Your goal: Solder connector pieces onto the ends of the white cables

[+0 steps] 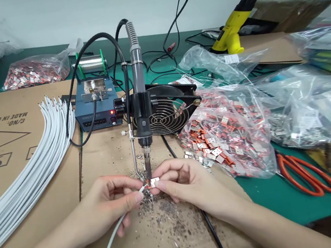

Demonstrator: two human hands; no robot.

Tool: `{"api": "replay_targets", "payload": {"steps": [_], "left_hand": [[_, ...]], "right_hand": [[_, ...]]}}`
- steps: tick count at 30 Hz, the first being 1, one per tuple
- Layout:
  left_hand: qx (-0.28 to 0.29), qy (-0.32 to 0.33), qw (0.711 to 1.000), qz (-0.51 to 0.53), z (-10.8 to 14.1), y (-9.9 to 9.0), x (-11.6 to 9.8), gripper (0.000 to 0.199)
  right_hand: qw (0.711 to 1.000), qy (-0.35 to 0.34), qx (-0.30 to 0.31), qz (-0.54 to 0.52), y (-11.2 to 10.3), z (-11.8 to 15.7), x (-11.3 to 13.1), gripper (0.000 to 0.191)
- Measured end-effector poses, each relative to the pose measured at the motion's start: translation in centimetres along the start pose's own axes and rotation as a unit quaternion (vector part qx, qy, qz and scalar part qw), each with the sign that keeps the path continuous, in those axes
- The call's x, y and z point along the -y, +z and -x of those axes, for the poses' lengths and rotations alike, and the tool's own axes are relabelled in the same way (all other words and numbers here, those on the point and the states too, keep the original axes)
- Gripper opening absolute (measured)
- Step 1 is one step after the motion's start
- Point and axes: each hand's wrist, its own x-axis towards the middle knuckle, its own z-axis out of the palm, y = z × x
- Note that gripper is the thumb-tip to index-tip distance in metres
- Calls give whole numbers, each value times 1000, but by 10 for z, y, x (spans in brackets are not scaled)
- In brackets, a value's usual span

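Hands (111,198) around wire (109,242), half-hidden connector (154,181)

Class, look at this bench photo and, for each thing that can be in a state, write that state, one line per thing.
left hand, pinching white cable
right hand, pinching small terminal
soldering iron, clamped upright, tip down by the hands
soldering station, red light lit
fan, running or not cannot be told
plastic bag, full of terminals, some spilled out
scissors, lying on green mat, blades hidden
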Motion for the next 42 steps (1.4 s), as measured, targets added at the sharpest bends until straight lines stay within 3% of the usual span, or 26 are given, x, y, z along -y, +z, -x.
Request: {"api": "replay_targets", "payload": {"steps": [22, 29, 42], "left_hand": [[3, -5, 1000, 6, 1, 1, -3, 33], [-32, -21, 998, -48, 0, 2, -3, 31], [-24, -11, 987, -159, 1, -2, -8, 37]], "right_hand": [[1000, -12, 6, 14, -2, 2, 1, 15], [999, -19, -23, 27, 2, -2, -2, 14], [998, -27, -24, 46, 1, -2, -1, 12]]}}
